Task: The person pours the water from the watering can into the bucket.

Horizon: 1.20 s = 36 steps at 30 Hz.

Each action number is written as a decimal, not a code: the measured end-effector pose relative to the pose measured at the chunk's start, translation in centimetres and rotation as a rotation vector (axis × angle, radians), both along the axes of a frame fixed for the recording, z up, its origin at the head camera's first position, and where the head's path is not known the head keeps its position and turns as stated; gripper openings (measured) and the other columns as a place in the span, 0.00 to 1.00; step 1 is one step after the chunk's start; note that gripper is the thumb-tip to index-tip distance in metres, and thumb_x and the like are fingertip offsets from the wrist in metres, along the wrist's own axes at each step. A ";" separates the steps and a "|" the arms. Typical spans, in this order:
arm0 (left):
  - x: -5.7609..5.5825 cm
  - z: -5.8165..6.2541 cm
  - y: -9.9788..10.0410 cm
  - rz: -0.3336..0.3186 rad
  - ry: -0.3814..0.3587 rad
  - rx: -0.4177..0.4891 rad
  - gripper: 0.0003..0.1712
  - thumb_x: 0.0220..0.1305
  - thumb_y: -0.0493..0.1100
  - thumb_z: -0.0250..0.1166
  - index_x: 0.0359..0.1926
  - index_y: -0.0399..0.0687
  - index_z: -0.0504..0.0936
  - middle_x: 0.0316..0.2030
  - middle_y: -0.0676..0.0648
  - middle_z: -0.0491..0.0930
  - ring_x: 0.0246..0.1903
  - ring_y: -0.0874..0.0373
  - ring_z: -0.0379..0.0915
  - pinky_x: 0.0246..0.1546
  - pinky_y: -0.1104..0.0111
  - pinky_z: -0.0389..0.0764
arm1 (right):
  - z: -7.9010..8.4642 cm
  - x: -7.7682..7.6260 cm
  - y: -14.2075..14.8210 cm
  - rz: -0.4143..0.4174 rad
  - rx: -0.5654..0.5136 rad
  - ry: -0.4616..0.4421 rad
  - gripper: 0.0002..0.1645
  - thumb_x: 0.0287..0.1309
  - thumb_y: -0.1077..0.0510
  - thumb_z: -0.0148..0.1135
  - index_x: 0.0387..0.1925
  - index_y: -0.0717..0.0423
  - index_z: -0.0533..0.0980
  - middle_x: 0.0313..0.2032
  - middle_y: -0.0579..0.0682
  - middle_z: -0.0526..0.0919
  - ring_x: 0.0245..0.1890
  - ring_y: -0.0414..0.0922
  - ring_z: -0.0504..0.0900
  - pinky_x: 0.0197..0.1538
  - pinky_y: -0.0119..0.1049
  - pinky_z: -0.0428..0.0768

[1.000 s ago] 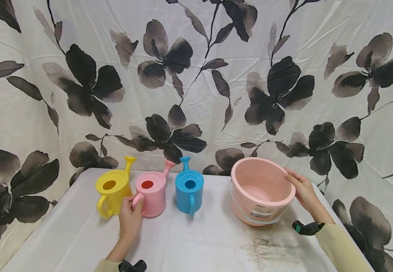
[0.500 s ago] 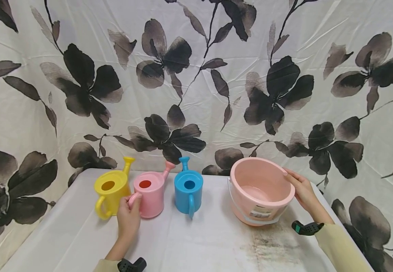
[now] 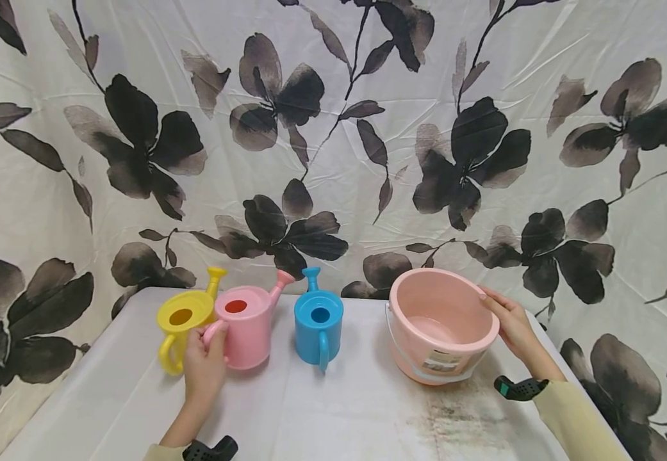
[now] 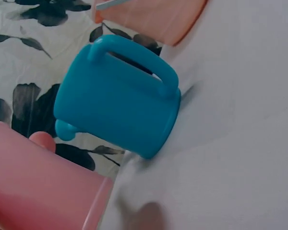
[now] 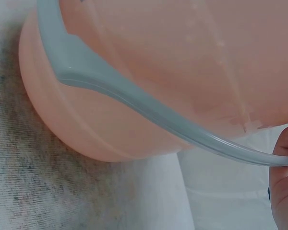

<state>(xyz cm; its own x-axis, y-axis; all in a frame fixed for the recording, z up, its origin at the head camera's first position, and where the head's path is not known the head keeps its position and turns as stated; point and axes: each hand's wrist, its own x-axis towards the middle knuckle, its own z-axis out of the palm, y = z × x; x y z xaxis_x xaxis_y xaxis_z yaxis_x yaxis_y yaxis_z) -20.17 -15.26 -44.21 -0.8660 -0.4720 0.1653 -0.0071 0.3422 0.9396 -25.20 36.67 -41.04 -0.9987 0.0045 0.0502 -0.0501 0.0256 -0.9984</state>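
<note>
My left hand grips the handle of a pink toy watering can, its spout pointing back and right. The can leans slightly and overlaps a yellow watering can standing to its left. On the right stands a blue watering can, handle toward me; the left wrist view also shows the blue can beside the pink can. My right hand holds the right rim of a pink bucket. In the right wrist view, the bucket's grey bail handle hangs down its side.
A white cloth covers the table, with a dark stain in front of the bucket. Behind the table hangs a white curtain with dark flowers. A label is on the bucket's front.
My left hand has moved left with the pink watering can, widening its gap from the blue can and closing in on the yellow one. The bucket and my right hand stay put.
</note>
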 end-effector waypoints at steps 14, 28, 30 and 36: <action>1.5 4.6 0.3 -0.010 0.001 -0.012 0.24 0.69 0.57 0.55 0.49 0.39 0.67 0.35 0.42 0.72 0.27 0.58 0.70 0.26 0.78 0.76 | 0.3 0.1 0.0 0.007 -0.006 -0.008 0.16 0.70 0.54 0.52 0.56 0.41 0.74 0.41 0.24 0.80 0.44 0.24 0.79 0.44 0.22 0.78; 2.3 8.5 1.6 -0.108 -0.046 -0.011 0.27 0.68 0.58 0.56 0.51 0.39 0.66 0.36 0.43 0.70 0.28 0.59 0.69 0.27 0.77 0.77 | 0.3 0.0 -0.1 -0.031 0.036 -0.026 0.31 0.69 0.53 0.53 0.69 0.60 0.61 0.39 0.23 0.79 0.43 0.23 0.78 0.43 0.21 0.78; 2.4 8.9 2.0 -0.136 -0.056 0.006 0.25 0.68 0.56 0.56 0.52 0.40 0.66 0.37 0.44 0.70 0.31 0.59 0.68 0.28 0.77 0.78 | 0.3 -0.1 -0.2 -0.031 0.047 -0.026 0.35 0.69 0.53 0.53 0.70 0.66 0.56 0.39 0.22 0.79 0.43 0.22 0.78 0.44 0.20 0.78; 2.4 9.7 3.2 -0.210 -0.032 0.044 0.22 0.69 0.52 0.57 0.53 0.40 0.66 0.39 0.42 0.71 0.36 0.57 0.67 0.30 0.76 0.79 | 0.2 -0.2 -0.1 -0.019 0.068 -0.018 0.38 0.69 0.53 0.52 0.70 0.71 0.52 0.40 0.21 0.77 0.43 0.21 0.77 0.44 0.20 0.78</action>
<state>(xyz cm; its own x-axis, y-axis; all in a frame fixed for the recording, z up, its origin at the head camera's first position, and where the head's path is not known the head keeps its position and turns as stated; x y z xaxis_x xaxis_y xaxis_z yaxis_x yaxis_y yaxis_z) -17.73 -12.05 -34.47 -0.9505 -0.2869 0.1194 0.0300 0.2979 0.9541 -25.42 36.60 -40.86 -0.9992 0.0209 0.0336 -0.0315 0.0938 -0.9951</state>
